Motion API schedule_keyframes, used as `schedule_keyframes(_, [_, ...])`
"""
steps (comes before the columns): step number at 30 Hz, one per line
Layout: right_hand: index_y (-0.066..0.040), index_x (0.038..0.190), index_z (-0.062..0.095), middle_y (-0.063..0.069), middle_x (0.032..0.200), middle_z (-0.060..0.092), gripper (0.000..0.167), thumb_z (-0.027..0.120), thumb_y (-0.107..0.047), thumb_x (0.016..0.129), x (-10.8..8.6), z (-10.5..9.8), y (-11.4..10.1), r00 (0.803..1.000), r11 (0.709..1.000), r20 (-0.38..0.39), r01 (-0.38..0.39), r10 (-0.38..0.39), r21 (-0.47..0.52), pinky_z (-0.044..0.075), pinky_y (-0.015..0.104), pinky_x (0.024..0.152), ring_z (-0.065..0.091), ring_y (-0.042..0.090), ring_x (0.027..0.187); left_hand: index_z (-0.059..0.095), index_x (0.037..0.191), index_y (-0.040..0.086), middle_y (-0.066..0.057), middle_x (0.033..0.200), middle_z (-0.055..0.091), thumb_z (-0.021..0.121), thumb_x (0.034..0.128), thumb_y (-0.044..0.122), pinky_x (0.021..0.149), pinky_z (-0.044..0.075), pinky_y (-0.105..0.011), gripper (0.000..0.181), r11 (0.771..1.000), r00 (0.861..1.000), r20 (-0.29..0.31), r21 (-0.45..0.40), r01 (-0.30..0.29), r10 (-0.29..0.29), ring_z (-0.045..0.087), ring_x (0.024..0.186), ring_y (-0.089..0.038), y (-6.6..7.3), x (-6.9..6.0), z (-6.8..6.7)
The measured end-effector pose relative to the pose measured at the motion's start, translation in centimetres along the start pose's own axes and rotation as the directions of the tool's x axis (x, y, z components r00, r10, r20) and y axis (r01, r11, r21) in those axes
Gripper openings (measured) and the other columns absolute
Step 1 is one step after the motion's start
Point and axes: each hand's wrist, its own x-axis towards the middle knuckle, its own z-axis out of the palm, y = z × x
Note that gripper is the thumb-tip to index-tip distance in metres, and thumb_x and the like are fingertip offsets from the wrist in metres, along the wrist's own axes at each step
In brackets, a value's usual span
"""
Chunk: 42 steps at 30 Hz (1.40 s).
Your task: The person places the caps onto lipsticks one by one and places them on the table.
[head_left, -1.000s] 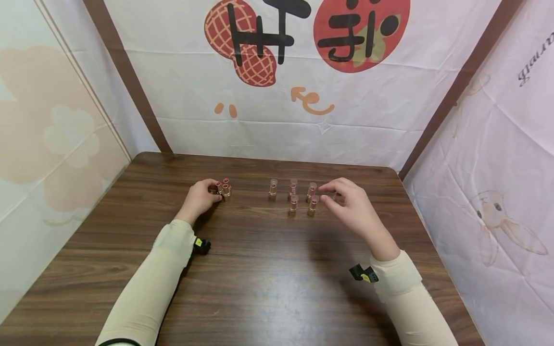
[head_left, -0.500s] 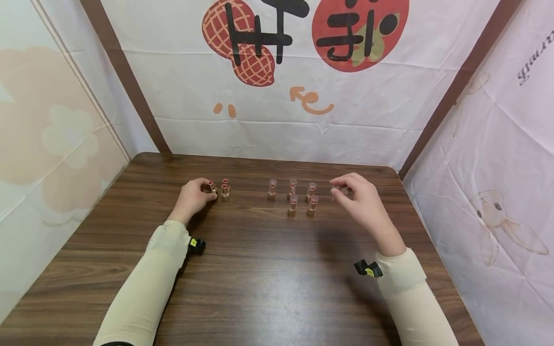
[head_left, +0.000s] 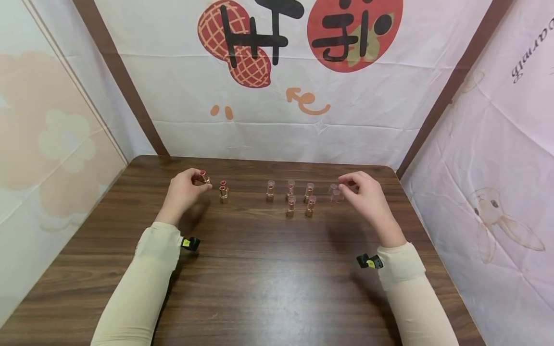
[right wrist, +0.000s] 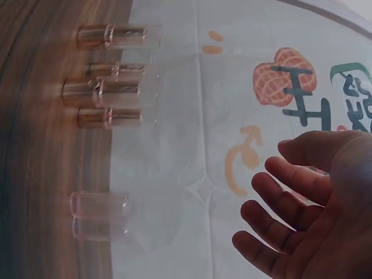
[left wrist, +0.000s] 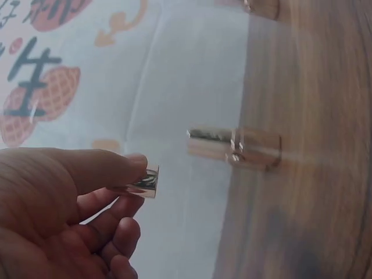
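My left hand [head_left: 182, 194] pinches a gold lipstick [head_left: 204, 177] with a red tip between thumb and fingers, tilted and raised; the left wrist view shows its gold end [left wrist: 149, 181] at my fingertips. Just right of that hand, two uncapped lipsticks [head_left: 223, 192] stand close together. My right hand [head_left: 367, 194], fingers loosely bent and holding nothing, hovers beside small clear caps [head_left: 335, 194]. In the right wrist view two clear caps [right wrist: 100, 204] stand side by side, apart from my fingers [right wrist: 279, 203].
Several lipsticks with clear caps [head_left: 310, 206] stand upright in two rows at the middle of the brown wooden table [head_left: 259, 269]. Behind the table's far edge hangs a white printed cloth [head_left: 259, 134], with more cloth at both sides.
The left hand has drawn one lipstick left and up, away from the other two. The right hand has moved right from the capped lipsticks, and clear caps now show beside it.
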Motion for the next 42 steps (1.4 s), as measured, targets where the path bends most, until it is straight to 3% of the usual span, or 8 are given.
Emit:
schedule_keyframes(11, [-0.003,0.118,0.071,0.012,0.116,0.066,0.026,0.068,-0.020,0.098,0.7,1.2,3.1,0.992,0.992,0.061,-0.109,0.113,-0.060,0.052,0.049,0.093,0.064,0.030,0.106,0.061,0.125,0.004,-0.016,0.115,0.070,0.075,0.0948,0.026,0.092,0.050,-0.051,0.039,0.999,0.995,0.096,0.003,-0.032,0.031,0.064,0.106,-0.033,3.1,-0.7,1.1])
schedule_keyframes(24, [-0.006,0.126,0.067,0.015,0.129,0.062,0.030,0.065,-0.021,0.100,1.1,2.9,6.7,0.972,0.975,0.125,-0.181,0.197,-0.131,0.050,0.054,0.098,0.061,0.037,0.118,0.065,0.113,0.010,-0.007,0.103,0.071,0.079,0.0912,0.025,0.084,0.052,-0.042,0.030,0.991,0.972,0.192,-0.023,-0.130,0.132,0.065,0.094,-0.024,6.3,-2.2,3.5])
schedule_keyframes(33, [-0.004,0.140,0.060,0.021,0.144,0.056,0.041,0.064,-0.018,0.102,1.6,3.6,7.7,0.968,0.975,0.188,-0.133,0.166,-0.178,0.046,0.057,0.103,0.056,0.041,0.127,0.067,0.109,0.011,-0.001,0.098,0.071,0.082,0.0876,0.020,0.082,0.051,-0.038,0.027,0.982,0.952,0.242,-0.047,-0.183,0.189,0.065,0.090,-0.019,8.5,-3.4,5.1])
schedule_keyframes(42, [-0.003,0.137,0.062,0.023,0.140,0.057,0.038,0.064,-0.014,0.101,1.8,4.4,7.9,0.965,0.961,0.195,-0.123,0.174,-0.249,0.047,0.056,0.099,0.058,0.039,0.119,0.068,0.104,0.009,-0.002,0.093,0.069,0.082,0.0859,0.014,0.077,0.050,-0.033,0.024,0.965,0.922,0.285,-0.088,-0.245,0.260,0.063,0.086,-0.019,9.4,-4.4,7.1])
